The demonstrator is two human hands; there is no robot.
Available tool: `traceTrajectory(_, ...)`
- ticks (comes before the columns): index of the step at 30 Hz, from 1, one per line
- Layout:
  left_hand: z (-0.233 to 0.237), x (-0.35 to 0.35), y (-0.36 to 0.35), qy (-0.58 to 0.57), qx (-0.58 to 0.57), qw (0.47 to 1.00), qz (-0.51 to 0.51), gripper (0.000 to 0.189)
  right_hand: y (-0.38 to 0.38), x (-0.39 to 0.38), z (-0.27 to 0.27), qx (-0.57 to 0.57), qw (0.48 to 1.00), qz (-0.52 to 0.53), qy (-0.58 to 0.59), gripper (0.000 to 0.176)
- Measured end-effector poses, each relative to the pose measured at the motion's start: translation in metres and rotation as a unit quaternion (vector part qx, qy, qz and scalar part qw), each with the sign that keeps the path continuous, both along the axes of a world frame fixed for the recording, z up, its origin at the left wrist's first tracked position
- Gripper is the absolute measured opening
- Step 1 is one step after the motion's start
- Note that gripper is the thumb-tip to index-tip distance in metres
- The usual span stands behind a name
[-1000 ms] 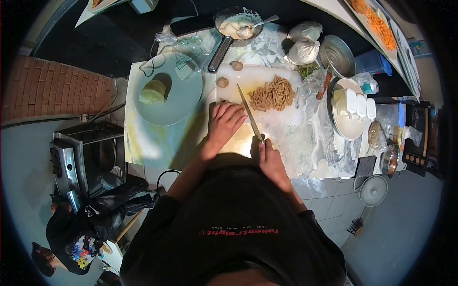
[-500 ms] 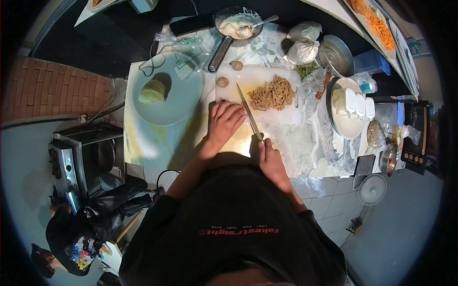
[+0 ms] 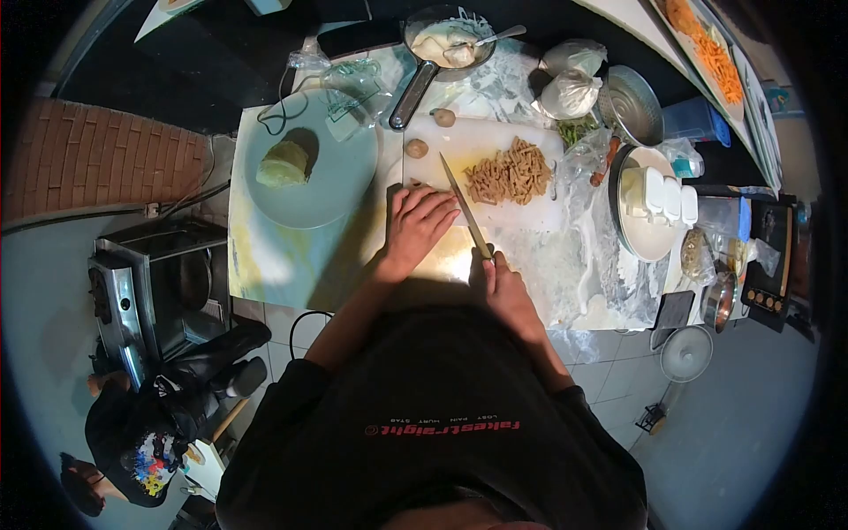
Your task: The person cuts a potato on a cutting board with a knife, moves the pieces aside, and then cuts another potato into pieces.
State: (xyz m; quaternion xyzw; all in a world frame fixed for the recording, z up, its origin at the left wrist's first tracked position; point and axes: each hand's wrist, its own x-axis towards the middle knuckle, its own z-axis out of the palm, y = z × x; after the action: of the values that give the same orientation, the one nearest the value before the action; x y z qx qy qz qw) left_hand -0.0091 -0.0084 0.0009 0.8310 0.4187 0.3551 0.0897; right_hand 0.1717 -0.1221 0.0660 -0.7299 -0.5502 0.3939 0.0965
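Fingers (image 3: 427,207) of my left hand (image 3: 412,237) are bent and close together over the near left part of the white plastic cutting board (image 3: 526,217); I cannot tell what, if anything, they grip. My right hand (image 3: 509,293) is closed around the handle of a long, narrow steel knife (image 3: 465,207), at the board's near side. Reference axis: the blade runs from near right to far left, its tip towards two small, round, brownish pieces, the nearer (image 3: 417,148) and the farther (image 3: 443,117). Left fingertips lie immediately left of the blade at about its middle; I cannot confirm contact. A heap of cut brown strips (image 3: 512,173) lies on the board, right of the blade and apart from it. The left hand is nearer to both round pieces. Limits of view: a small brown scrap (image 3: 420,184) shows at the far edge of the left fingers, but whatever lies beneath them is concealed. Most of the knife handle is covered by the right hand. I cannot verify from above whether the cutting edge touches the board.
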Motion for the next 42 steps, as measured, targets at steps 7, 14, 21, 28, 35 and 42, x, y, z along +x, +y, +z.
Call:
traceTrajectory(7, 0.001, 0.000, -0.003, 0.004, 0.001, 1.000, 0.004, 0.021, 0.001, -0.009, -0.013, -0.003, 0.997, 0.010, -0.079, 0.034)
traceTrajectory(14, 0.003, 0.001, -0.003, 0.005, 0.010, 1.000, -0.001, 0.024, -0.004, -0.004, -0.014, 0.035, 0.989, 0.018, -0.142, 0.032)
traceTrajectory(21, 0.004, 0.001, -0.002, -0.001, -0.009, 1.000, -0.010, 0.025, -0.006, 0.001, 0.000, 0.040, 0.993, -0.002, -0.111, 0.033)
traceTrajectory(28, 0.002, 0.001, -0.001, -0.007, 0.001, 1.000, -0.006, 0.025, -0.006, 0.002, 0.000, 0.031, 0.997, 0.002, -0.064, 0.032)
traceTrajectory(35, 0.000, 0.000, -0.001, -0.005, -0.003, 1.000, -0.005, 0.025, -0.004, 0.001, 0.002, 0.025, 0.998, 0.009, -0.056, 0.032)
traceTrajectory(42, 0.002, -0.001, 0.000, -0.004, -0.010, 1.000, -0.010, 0.024, -0.001, 0.003, 0.005, 0.017, 0.999, 0.007, -0.042, 0.032)
